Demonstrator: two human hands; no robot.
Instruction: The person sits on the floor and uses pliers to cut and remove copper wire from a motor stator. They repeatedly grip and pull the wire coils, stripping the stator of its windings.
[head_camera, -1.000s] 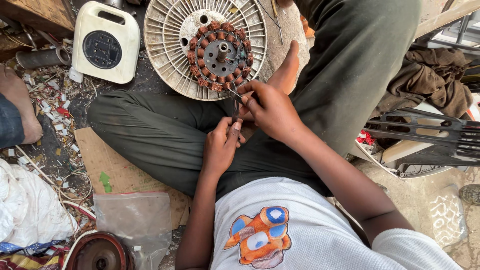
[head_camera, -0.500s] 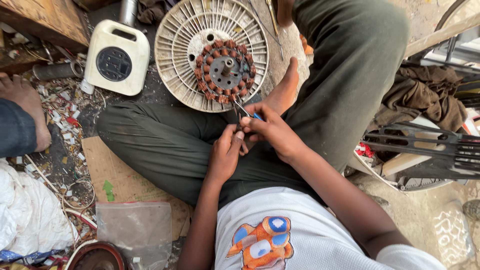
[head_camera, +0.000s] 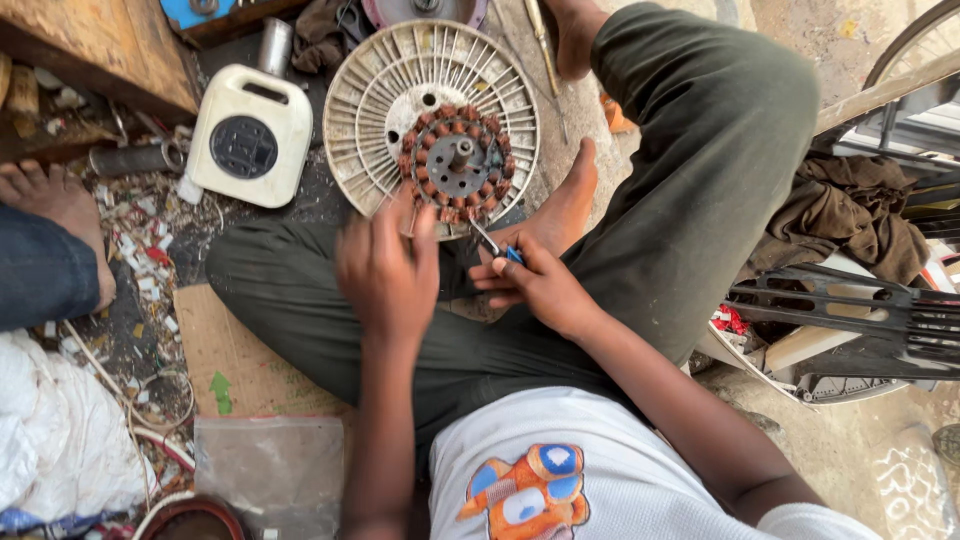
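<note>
since half a second ago the left hand (head_camera: 388, 268) has left the right hand and lifted toward the motor stator (head_camera: 457, 163), its fingers now spread loose and blurred with motion, holding nothing, the fingertips just short of the ring of copper coils. meanwhile the right hand (head_camera: 535, 283) stays low over the lap, fingers pressed around small pliers (head_camera: 492, 245) with a blue grip (the metal tip points up toward the coils' lower edge). the stator sits in the middle of a round, ribbed cream plastic disc (head_camera: 375, 95) lying on the ground between the person's crossed legs in dark green trousers, a bare foot (head_camera: 560, 215) just beside its rim. a white cable reel (head_camera: 250, 135) lies left of the disc, and another person's bare foot (head_camera: 50, 200) rests at the far left.
</note>
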